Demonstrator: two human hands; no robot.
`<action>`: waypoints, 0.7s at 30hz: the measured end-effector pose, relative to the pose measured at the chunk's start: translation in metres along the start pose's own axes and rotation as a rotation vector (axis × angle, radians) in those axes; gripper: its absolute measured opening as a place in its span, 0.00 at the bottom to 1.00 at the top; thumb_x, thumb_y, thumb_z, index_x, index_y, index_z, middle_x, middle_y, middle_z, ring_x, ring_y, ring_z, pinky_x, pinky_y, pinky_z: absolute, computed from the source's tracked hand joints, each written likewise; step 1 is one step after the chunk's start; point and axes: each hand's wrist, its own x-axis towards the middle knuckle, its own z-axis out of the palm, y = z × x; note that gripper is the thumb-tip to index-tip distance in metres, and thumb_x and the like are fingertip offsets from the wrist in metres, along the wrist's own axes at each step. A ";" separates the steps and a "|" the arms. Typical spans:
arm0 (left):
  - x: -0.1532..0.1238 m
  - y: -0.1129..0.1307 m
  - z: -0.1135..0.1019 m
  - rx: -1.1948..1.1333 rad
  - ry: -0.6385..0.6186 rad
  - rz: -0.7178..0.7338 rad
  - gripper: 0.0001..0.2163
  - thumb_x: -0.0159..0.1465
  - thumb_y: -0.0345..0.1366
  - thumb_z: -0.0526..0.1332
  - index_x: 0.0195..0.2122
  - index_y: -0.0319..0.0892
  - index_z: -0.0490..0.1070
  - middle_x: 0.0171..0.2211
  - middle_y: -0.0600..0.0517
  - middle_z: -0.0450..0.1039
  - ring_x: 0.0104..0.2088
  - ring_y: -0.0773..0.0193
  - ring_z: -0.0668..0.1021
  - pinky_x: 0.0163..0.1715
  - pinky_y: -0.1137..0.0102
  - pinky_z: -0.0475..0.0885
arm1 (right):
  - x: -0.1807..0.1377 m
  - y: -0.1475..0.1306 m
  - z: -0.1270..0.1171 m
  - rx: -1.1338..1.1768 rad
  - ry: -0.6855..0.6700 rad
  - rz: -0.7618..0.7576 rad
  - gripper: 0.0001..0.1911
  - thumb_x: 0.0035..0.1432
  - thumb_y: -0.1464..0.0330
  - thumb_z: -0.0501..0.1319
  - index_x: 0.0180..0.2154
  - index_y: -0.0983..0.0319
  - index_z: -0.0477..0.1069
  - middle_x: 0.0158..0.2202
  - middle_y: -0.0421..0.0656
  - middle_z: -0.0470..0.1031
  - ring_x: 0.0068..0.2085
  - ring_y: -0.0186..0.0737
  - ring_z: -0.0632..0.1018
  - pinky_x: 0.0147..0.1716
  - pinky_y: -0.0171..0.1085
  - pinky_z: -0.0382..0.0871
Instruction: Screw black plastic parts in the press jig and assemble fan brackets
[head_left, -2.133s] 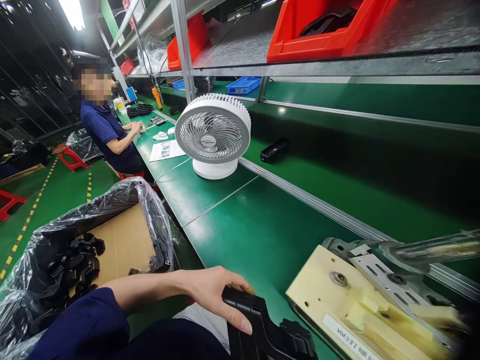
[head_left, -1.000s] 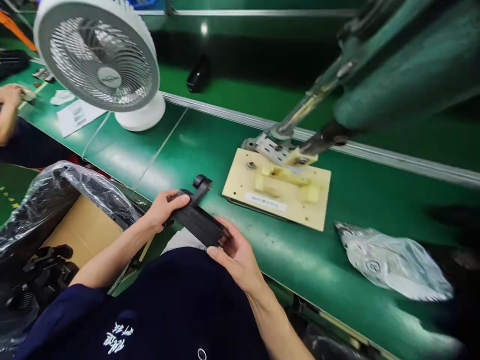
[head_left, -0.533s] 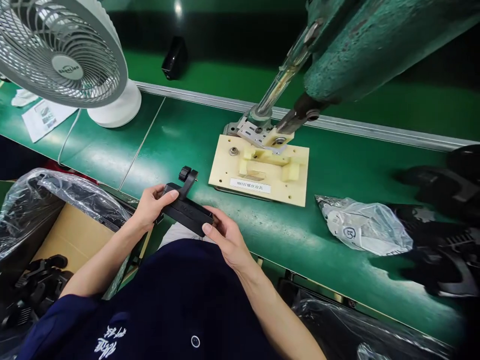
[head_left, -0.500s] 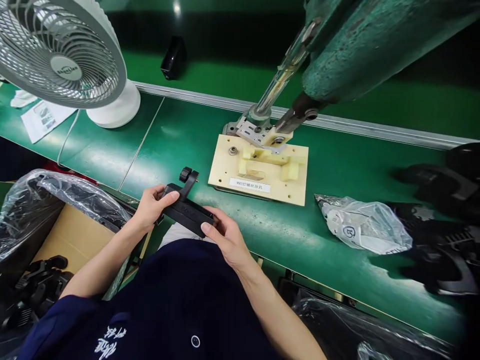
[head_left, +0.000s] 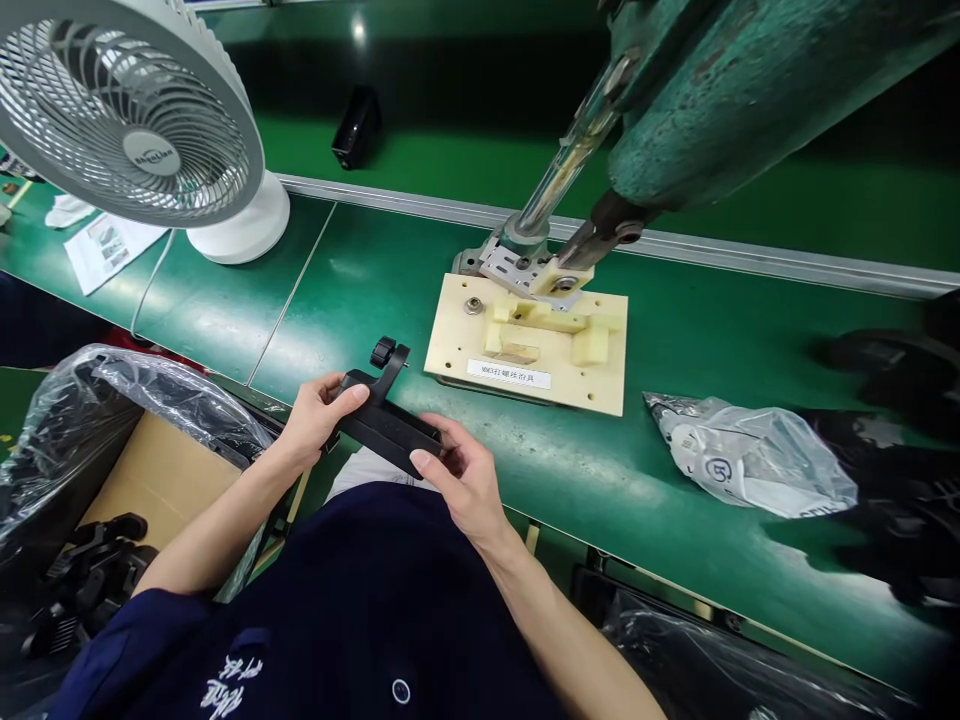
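Note:
A black plastic part [head_left: 382, 415] with an upright arm ending in a round knob is held at the front edge of the green bench [head_left: 360, 290], above my lap. My left hand [head_left: 319, 420] grips its left end, thumb on top. My right hand [head_left: 457, 480] closes on its right end from below. Just beyond it lies a cream fixture plate [head_left: 577, 380] with raised blocks and a white label.
A green press arm [head_left: 690, 110] with a shiny rod comes down onto the fixture's back edge. A white fan [head_left: 142, 130] stands at left. A crumpled plastic bag [head_left: 757, 455] and blurred black parts [head_left: 892, 450] lie at right. A plastic-lined carton [head_left: 150, 480] of black parts sits at lower left.
Two seconds ago only my left hand held the part low at my lap; now both hands hold it at the bench edge. Over the last half second almost nothing moved.

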 end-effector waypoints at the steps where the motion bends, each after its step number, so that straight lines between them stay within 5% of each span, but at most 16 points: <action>1: 0.000 0.000 -0.001 -0.009 -0.006 -0.001 0.20 0.44 0.49 0.72 0.27 0.37 0.75 0.23 0.55 0.72 0.23 0.70 0.71 0.25 0.76 0.66 | 0.000 0.000 0.000 0.009 0.006 0.003 0.25 0.48 0.59 0.67 0.47 0.61 0.69 0.33 0.41 0.74 0.30 0.37 0.73 0.32 0.38 0.70; 21: -0.002 0.002 -0.004 -0.085 -0.064 0.033 0.19 0.50 0.49 0.69 0.34 0.37 0.79 0.23 0.53 0.75 0.27 0.66 0.74 0.28 0.74 0.67 | 0.004 0.009 -0.002 0.148 -0.008 0.080 0.25 0.45 0.57 0.70 0.45 0.59 0.73 0.33 0.40 0.75 0.33 0.37 0.73 0.34 0.36 0.71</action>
